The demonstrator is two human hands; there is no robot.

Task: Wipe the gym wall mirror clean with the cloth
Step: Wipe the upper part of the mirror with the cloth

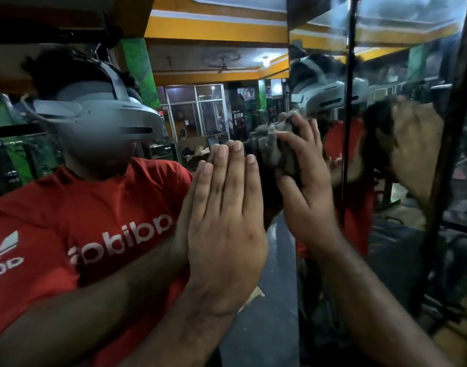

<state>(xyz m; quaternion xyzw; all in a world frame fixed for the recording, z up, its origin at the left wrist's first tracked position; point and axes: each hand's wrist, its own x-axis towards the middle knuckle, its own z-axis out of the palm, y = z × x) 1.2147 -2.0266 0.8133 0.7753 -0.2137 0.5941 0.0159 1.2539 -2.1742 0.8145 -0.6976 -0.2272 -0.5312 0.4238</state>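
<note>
Ahead of you stands a dark vertical bar point(349, 102), with a second, thicker dark post point(449, 154) to its right. Reflected behind you are yellow ceiling beams point(216, 29), a green pillar point(139, 67) and a glazed partition point(195, 112).

We have one head-worn view, very close to the wall mirror point(253, 327), facing it squarely at about chest-to-head height.

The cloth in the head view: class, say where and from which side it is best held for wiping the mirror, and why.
Hold the cloth over its bunched back, coming from the room side, as the right hand does. It is a soft crumpled wad against the mirror, so fingers curled behind it likely spread the pressure. The left hand lies flat on the glass.
</note>
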